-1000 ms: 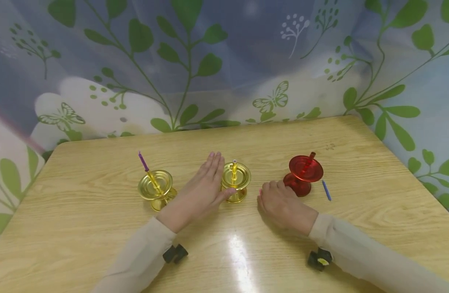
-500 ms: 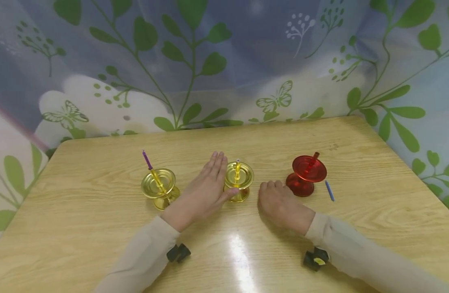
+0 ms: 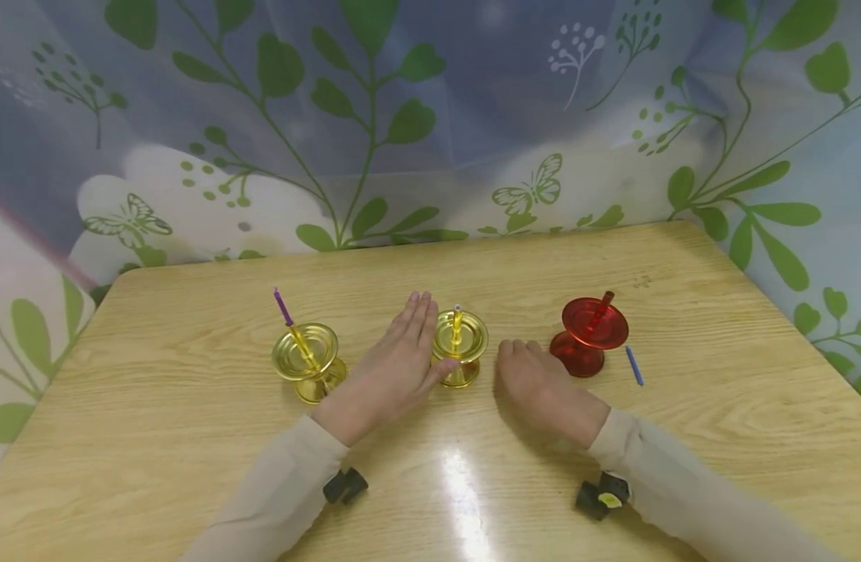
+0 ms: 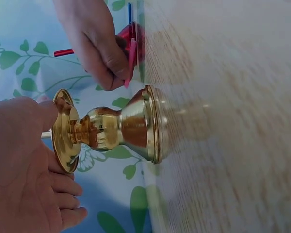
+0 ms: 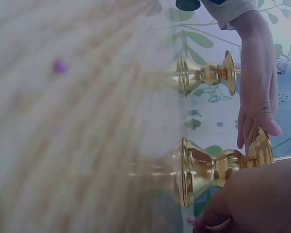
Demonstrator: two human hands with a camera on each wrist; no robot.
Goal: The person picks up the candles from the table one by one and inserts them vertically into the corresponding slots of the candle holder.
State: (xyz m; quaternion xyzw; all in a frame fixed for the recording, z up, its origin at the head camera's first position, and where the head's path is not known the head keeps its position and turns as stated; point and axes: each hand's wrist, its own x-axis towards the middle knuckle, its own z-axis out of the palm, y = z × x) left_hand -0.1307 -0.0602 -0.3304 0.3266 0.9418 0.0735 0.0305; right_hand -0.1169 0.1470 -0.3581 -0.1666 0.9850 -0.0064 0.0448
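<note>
A person in pale sleeves (image 3: 261, 488) is keeping both hands close to the middle gold candle holder (image 3: 464, 349), which is standing upright on a wood-grain worktop (image 3: 156, 351). The left hand (image 3: 395, 371) is touching that holder's dish, its fingers straight and close together along the left of the rim, the thumb reaching across the front. Just to the right of the middle gold candle holder, the right hand (image 3: 542, 384) is pinching a pink candle (image 4: 132, 62) in narrow, curled fingers; the hand is hiding the candle from the head camera, though both wrist cameras are showing it. Whether the candle is touching the worktop cannot be told. To the left of the middle gold candle holder, a second gold candle holder (image 3: 306, 355) is carrying a purple candle (image 3: 282, 306) in its tube. Well to the right, a red candle holder (image 3: 592, 326) is standing with its tube pointing upward, and farthest to the right a blue candle (image 3: 634, 365) is lying on the worktop. Behind the middle gold candle holder, a cloth backdrop (image 3: 402, 187) is displaying printed green leaves and butterflies.
</note>
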